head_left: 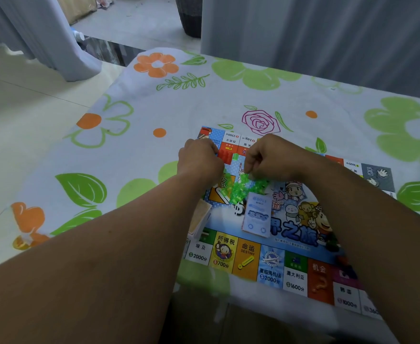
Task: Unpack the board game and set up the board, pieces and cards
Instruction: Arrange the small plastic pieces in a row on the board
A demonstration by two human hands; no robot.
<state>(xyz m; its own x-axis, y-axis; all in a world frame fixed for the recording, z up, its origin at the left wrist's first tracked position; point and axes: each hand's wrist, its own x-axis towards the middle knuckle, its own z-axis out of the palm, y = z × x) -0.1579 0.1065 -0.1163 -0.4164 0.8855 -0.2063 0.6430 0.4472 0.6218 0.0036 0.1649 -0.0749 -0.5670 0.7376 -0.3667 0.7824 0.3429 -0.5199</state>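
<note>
The colourful game board lies unfolded on the table. A heap of small green plastic pieces sits on its middle. My right hand hovers over the heap with fingers curled, pinching green pieces at its fingertips. My left hand is curled at the board's far left part; what it holds is hidden. Red pieces lie between the hands. A blue-white stack of cards rests on the board's centre, and an orange-backed stack lies at the board's left edge.
The table wears a floral cloth in green and orange. A small clear orange thing sits near the table's left edge. Grey curtains hang behind the table; tiled floor lies to the left.
</note>
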